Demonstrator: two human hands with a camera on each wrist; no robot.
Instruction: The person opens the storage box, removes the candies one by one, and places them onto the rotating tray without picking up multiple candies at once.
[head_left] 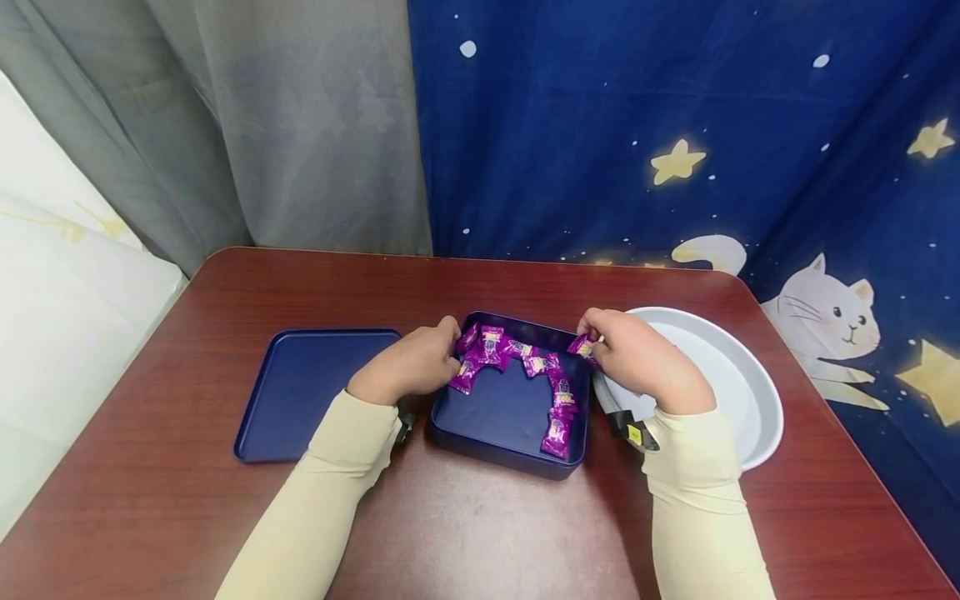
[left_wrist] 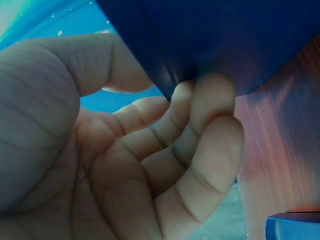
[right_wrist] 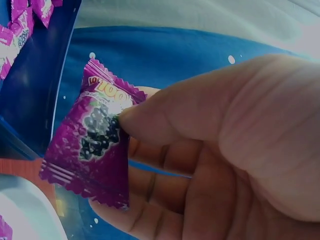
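Note:
A purple wrapped candy [right_wrist: 90,137] with grapes printed on it is pinched between the thumb and fingers of my right hand [head_left: 648,358], beside the right rim of a dark blue box [head_left: 480,450]. Inside the box, several like candies [head_left: 491,346] run along its back and right side, with a few at the back left corner. My left hand [head_left: 412,362] holds the box at its left wall. Seen from the left wrist, its curled fingers [left_wrist: 212,150] press the outside of the box while the thumb lies at the edge, its tip partly hidden.
A flat dark blue lid [head_left: 318,392] lies left of the box. To the right, under my right forearm, stands a round white tray [head_left: 765,400]; a bit of purple wrapper [right_wrist: 5,229] shows in it. Curtains hang behind the brown table [head_left: 480,542].

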